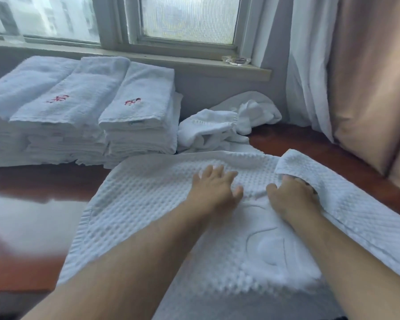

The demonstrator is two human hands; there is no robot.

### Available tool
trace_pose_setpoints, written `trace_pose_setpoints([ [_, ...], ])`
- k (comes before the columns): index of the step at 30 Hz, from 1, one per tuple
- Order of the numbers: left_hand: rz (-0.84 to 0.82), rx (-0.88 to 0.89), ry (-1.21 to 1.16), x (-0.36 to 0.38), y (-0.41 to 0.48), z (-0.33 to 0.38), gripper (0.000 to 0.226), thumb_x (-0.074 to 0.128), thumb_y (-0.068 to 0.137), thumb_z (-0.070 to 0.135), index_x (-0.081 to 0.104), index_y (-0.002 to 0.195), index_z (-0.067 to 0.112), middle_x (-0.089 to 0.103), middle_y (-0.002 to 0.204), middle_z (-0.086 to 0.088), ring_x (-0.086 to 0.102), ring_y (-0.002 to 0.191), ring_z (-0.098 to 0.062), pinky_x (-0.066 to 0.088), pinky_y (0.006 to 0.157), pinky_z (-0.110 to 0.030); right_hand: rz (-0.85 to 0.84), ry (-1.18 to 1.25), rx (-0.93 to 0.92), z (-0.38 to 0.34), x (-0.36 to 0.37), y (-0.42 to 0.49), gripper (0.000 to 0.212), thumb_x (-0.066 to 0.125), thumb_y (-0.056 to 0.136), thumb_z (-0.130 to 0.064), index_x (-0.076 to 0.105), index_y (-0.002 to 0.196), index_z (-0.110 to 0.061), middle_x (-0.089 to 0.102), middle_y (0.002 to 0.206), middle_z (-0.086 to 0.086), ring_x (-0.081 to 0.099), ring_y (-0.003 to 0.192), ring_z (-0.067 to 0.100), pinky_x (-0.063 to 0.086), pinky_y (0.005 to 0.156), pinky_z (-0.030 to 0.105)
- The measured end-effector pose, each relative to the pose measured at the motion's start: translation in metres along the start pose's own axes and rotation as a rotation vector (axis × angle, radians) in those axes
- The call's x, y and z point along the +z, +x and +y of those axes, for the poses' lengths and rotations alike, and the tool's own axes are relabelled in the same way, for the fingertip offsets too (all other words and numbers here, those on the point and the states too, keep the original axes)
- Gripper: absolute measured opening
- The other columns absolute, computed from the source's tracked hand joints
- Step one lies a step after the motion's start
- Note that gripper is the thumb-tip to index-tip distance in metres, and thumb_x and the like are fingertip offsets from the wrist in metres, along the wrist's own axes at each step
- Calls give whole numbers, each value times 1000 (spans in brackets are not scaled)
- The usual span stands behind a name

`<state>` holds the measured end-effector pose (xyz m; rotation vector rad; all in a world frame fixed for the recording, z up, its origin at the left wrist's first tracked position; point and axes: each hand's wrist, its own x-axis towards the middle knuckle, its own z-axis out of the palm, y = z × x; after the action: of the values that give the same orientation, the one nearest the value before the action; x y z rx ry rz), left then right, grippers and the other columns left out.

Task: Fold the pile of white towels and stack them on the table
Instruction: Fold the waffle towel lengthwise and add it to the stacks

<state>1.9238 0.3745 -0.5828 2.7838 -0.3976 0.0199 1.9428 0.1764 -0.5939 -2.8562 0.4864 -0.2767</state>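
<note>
A white waffle-textured towel (148,204) lies spread on the dark red table (32,199) in front of me. My left hand (214,188) presses flat on its middle with fingers straight. My right hand (291,195) grips the towel's right part, its fingers tucked under a raised fold (296,162). Stacks of folded white towels (134,116) with red embroidery stand at the back left. A crumpled pile of unfolded white towels (229,121) lies behind the spread towel, against the wall.
A window sill (194,63) runs along the back with a small glass dish (237,60) on it. White and beige curtains (356,77) hang at the right, close to the table's edge. Bare table shows at the left front.
</note>
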Motion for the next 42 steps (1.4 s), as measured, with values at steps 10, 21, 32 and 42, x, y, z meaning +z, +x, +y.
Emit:
trace_pose_setpoints([
  [10,4,-31,157,36,20,5,71,13,91,72,15,154,41,-4,169,0,-13,154,-25,-8,118,-63,-28,-245,241,101,-30,88,40,43,99,-27,64,127,-6,61,131,21,55,124,41,44,106,51],
  [21,-51,34,134,32,22,4,62,11,96,64,3,155,46,-7,168,13,-12,154,-11,-10,122,-54,57,200,75,67,1,133,43,43,101,-31,63,129,-7,65,126,15,60,109,29,45,89,34],
  [32,-137,49,42,40,35,72,49,24,99,47,34,144,29,19,160,-7,7,152,-32,-1,118,-66,-131,-91,316,86,-28,3,55,35,99,-47,59,126,-5,49,140,23,48,126,41,42,103,45],
  [42,-33,81,96,66,32,71,69,10,89,73,10,152,47,1,168,7,-2,154,-29,0,116,-67,-139,-138,438,195,-57,24,61,22,102,-55,11,159,-34,5,167,8,20,148,38,32,115,52],
])
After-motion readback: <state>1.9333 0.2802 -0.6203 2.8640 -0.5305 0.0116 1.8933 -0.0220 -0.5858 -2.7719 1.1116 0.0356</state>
